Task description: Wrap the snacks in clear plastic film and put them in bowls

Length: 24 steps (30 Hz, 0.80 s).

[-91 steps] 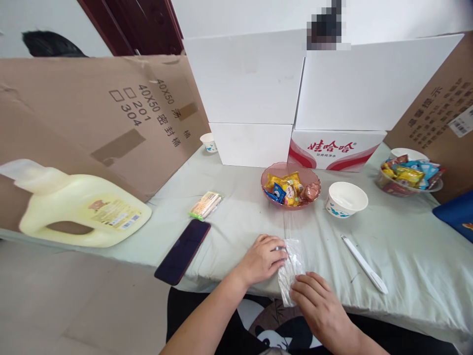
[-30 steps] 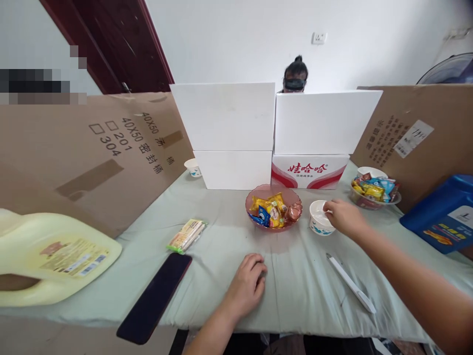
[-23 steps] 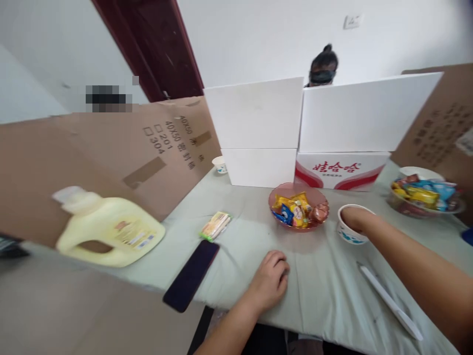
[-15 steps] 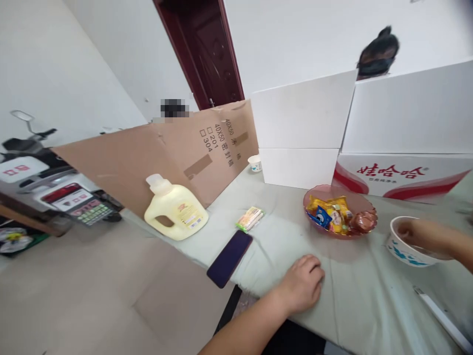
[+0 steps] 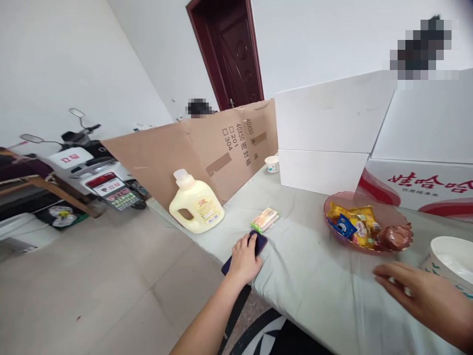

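My left hand [image 5: 243, 257] lies on a dark phone [image 5: 260, 241] at the near left edge of the table, fingers curled over its top. My right hand [image 5: 414, 294] hovers flat over the pale green cloth [image 5: 314, 266], fingers apart and holding nothing. It is just in front of a white paper bowl [image 5: 451, 259]. Behind it, a pink glass bowl [image 5: 369, 246] holds wrapped snacks [image 5: 353, 224].
A yellow detergent jug [image 5: 196, 203] and a small striped packet [image 5: 265, 219] sit left of the phone. A little paper cup [image 5: 272, 164], white boxes [image 5: 328, 128] and a cardboard sheet [image 5: 192, 148] wall the table's back. A scooter [image 5: 92, 172] stands on the floor at left.
The view has swung left. My left hand has moved from the cloth to the phone. My right hand has come out of the white bowl and back toward me.
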Motion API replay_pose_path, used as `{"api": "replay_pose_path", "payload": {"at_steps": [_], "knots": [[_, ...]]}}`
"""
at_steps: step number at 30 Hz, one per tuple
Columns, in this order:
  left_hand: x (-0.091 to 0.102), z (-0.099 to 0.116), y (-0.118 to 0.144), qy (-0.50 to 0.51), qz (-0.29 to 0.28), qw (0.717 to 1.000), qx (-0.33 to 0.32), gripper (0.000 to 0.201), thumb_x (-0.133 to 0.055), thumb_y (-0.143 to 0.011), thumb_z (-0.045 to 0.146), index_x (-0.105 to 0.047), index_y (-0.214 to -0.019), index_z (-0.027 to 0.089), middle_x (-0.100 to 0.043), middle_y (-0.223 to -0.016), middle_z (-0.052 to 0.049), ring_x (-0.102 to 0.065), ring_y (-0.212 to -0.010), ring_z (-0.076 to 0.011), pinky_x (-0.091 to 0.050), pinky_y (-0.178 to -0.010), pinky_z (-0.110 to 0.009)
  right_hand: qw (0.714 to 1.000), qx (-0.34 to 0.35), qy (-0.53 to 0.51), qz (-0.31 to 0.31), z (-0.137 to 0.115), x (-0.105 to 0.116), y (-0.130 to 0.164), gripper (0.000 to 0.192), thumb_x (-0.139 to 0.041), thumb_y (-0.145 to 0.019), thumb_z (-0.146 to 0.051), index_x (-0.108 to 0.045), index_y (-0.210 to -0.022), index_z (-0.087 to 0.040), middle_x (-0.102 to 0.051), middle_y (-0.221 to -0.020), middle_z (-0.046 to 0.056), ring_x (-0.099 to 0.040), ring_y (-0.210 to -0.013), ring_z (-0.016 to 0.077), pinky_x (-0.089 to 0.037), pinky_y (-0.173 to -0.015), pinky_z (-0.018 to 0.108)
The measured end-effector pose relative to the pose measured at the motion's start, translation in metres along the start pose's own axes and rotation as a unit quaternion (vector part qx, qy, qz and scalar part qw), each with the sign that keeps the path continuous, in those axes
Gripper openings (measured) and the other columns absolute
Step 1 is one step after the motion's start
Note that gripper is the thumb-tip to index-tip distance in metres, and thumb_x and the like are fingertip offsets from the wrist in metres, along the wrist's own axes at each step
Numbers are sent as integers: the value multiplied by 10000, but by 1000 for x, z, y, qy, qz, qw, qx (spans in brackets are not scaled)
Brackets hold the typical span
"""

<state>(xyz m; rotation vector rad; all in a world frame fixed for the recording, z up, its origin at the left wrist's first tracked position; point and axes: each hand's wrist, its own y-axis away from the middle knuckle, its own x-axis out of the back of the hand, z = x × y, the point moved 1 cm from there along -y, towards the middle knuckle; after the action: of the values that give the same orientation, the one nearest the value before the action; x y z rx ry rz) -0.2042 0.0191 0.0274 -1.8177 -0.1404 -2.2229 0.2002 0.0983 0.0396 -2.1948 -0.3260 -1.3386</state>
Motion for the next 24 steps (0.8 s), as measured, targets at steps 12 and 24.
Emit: {"api": "replay_pose_path", "payload": {"at_steps": [12, 24], "knots": [[-11, 0, -1, -4, 60, 998, -33, 716, -581, -686, 177, -426, -1383, 238, -475, -1381, -168, -433, -1252, -416, -322, -1016, -614, 972, 166, 31, -163, -181, -139, -210, 658, -594, -760, -223, -434, -1398, -215, -403, -1487, 120, -337, -1367, 290, -323, -1042, 459], [-13, 102, -7, 103, -16, 974, -202, 670, -644, -792, 245, -386, -1405, 164, -330, -1499, -185, -269, -1387, -424, -293, -1100, -598, 978, 147, 71, -131, -70, -73, -83, 348, -569, -782, -143, -595, -1126, -193, -604, -1103, 117, -578, -1007, 247, -468, -873, 386]]}}
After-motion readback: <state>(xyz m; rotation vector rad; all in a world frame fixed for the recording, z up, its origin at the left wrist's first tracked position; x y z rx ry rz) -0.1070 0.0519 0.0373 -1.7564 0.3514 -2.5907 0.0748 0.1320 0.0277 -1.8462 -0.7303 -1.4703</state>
